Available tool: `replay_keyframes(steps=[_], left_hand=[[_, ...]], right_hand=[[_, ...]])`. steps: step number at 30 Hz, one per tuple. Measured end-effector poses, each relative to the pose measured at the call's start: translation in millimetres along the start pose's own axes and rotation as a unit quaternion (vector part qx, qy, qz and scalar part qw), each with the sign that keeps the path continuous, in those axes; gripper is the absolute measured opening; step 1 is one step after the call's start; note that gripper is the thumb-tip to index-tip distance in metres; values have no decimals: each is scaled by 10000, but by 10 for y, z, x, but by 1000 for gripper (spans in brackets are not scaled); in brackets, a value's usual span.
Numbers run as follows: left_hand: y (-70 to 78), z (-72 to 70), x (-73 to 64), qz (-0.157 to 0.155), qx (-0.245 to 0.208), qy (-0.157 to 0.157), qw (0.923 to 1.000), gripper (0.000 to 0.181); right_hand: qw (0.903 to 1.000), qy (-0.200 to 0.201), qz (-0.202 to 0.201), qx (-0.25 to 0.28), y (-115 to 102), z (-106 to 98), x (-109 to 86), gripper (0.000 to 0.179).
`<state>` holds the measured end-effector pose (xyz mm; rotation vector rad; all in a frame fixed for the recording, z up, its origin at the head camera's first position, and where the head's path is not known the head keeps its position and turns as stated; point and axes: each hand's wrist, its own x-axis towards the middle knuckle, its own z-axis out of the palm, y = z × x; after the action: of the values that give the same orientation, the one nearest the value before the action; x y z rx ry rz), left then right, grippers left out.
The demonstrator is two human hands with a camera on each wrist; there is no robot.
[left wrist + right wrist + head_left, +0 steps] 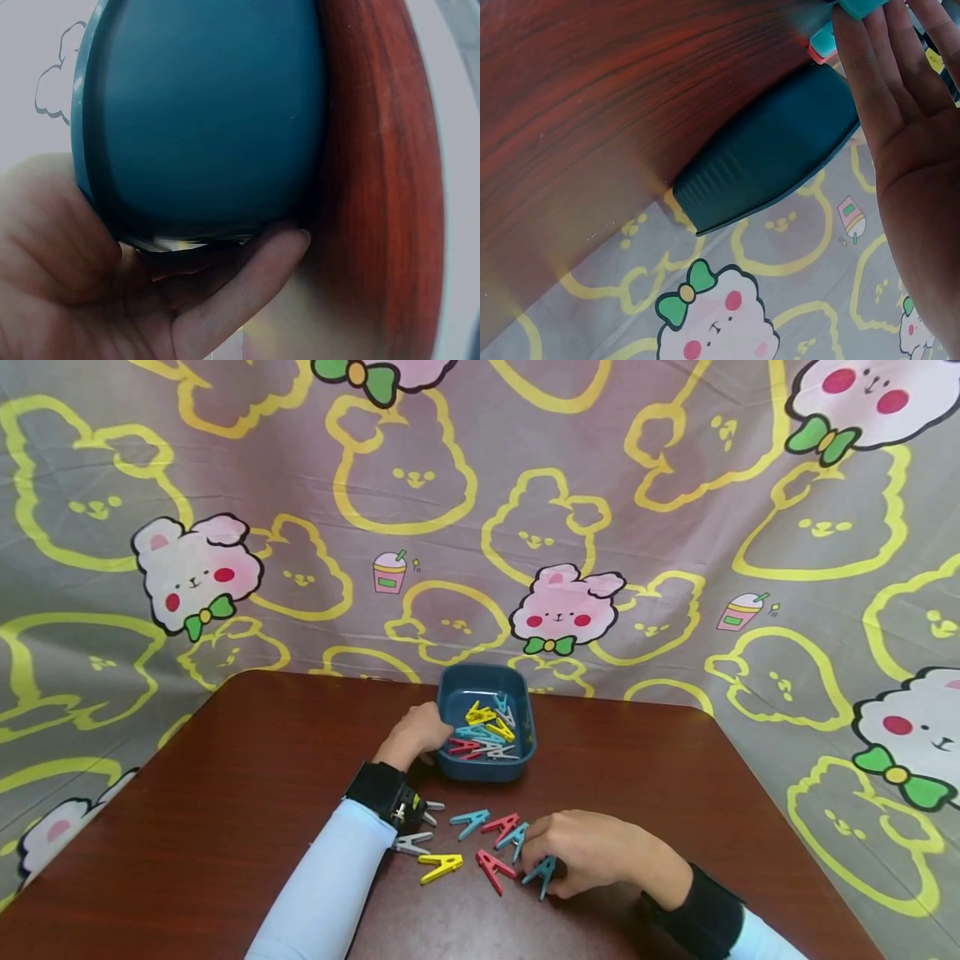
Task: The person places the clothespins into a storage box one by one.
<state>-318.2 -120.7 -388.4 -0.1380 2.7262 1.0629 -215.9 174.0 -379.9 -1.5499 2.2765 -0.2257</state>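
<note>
A dark blue plastic bin [487, 770] stands at the far middle of the table, with several yellow, blue, red and grey clothespins [480, 733] inside. My left hand [418, 728] grips its left wall; in the left wrist view the fingers curl against the bin's side [210, 112]. My right hand [592, 852] is low over the table, pinching a blue clothespin [542, 875] at its fingertips. That clothespin's end [861, 6] shows by the fingers in the right wrist view. Beside this hand lie another blue clothespin [513, 838] and a red clothespin [495, 868].
More loose clothespins lie in front of the bin: a yellow clothespin [441, 865], a blue clothespin [470, 822], a red clothespin [502, 828] and a grey clothespin [412, 842] near the left sleeve. Behind the brown table [637, 760] hangs a patterned cloth [450, 543].
</note>
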Motion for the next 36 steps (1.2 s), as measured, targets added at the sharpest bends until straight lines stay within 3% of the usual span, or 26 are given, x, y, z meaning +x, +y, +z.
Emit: replay_keyframes(steps=[27, 36], left_hand=[[10, -21, 8, -22, -104, -50, 9999, 42], [27, -15, 0, -65, -53, -37, 10000, 42]], right_hand=[[9998, 120, 148, 23, -4, -50, -15, 19], [9970, 609, 265, -391, 15, -122, -55, 25]])
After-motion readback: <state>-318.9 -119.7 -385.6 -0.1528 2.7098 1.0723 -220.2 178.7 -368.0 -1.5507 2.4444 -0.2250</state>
